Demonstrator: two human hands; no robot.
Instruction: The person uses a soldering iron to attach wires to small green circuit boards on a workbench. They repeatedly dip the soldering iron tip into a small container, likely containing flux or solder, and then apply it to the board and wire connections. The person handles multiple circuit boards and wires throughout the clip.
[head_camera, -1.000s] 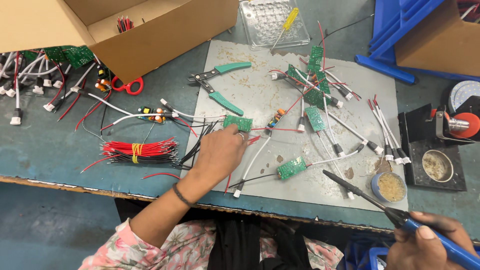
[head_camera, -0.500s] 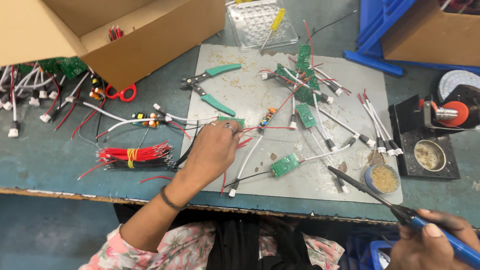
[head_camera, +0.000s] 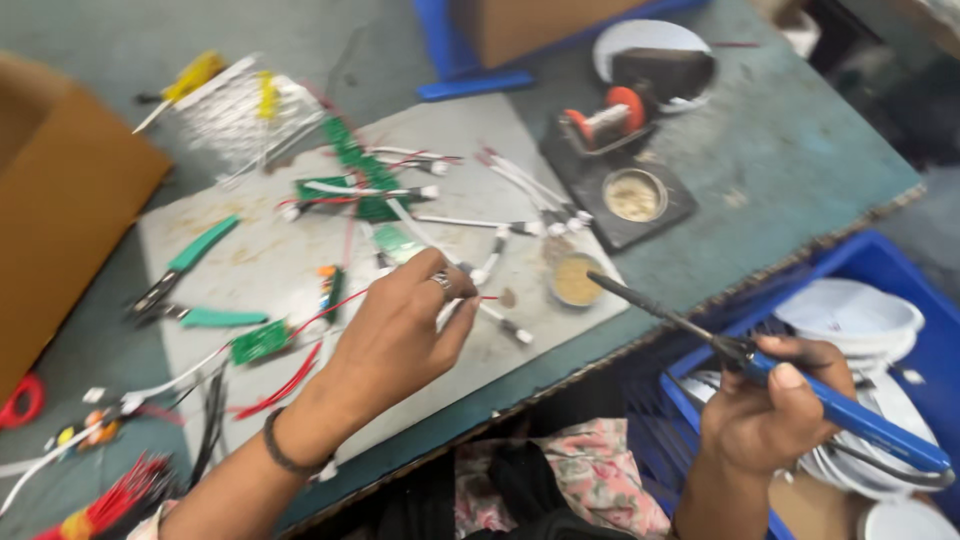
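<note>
Left hand is down on the grey work mat, fingers pinched together on a thin red wire that runs to a small green circuit board just beside the wrist side of the hand. Right hand sits off the bench edge, over a blue crate, fist wrapped tight around the blue handle of a soldering iron; its dark tip points up and left, hovering just beside a small round tin of flux on the mat's corner. Green-handled cutters lie left of the board, more green boards with white leads are scattered further up the mat. A solder reel on a black stand sits beyond the tin. The picture is motion-blurred.
</note>
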